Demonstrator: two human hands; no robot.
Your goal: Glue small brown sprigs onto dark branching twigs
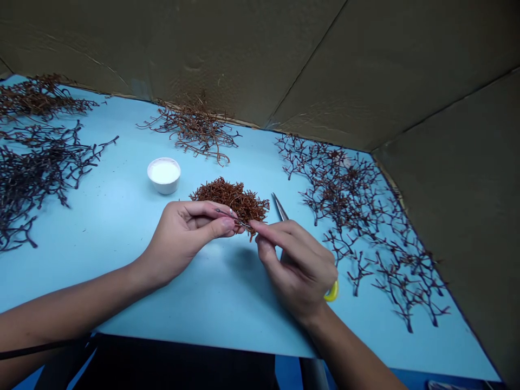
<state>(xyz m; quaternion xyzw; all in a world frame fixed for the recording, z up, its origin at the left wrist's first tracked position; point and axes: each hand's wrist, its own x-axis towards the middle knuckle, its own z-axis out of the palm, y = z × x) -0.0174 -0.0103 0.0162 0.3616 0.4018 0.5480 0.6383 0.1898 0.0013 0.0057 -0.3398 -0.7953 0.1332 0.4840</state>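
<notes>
My left hand (182, 235) is closed in a pinch on a thin dark twig-like stem (224, 213), with some white specks beside it on the fingers. The fingertips of my right hand (296, 260) meet at the stem's right end, closed on it. Just behind both hands lies a heap of short reddish-brown twig pieces (231, 196). Partly covered by my right hand is a pair of scissors (279, 207), its metal tips pointing away and a bit of yellow handle showing. A small white cup (164, 187) holds something white, left of the heap.
Dark branched twigs (36, 162) lie along the left, with brown ones (40, 97) behind them. A bundle of curved brown stems (199, 127) rests at the back. Many forked dark twigs (349, 195) spread over the right. Brown panels (227, 54) wall the blue table (182, 309) behind and right.
</notes>
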